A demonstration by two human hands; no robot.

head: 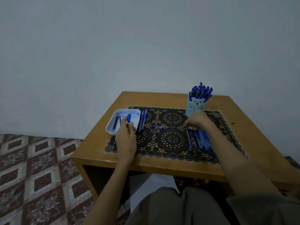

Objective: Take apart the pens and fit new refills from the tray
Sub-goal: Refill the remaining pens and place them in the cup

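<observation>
Pale blue-grey wall fills the upper half of our view, and a floor patterned in brown and cream diamonds runs along the left. Against the wall stands the wooden bench, with a black lace mat spread over most of its top. Both our forearms reach in across the near edge.

Our left hand sits over the near end of the pale blue tray. Its thumb and fingers pinch a short blue piece held upright above the tray's floor; we cannot tell whether it is a cap or a barrel section. Our right hand lies toward the right edge, fingers curled down over the far ends of a row of pens. Whether they actually pinch one we cannot tell.

A light blue cup with a bear face stands near the far right corner, just behind that hand, packed with upright blue pens. The tray rests by the left edge, overlapping the mat's far left corner, with a few thin dark refills lying inside. Just right of the tray lie three pens, side by side and close against its wall. One short pen part lies alone mid-mat, between the two hands.
</observation>
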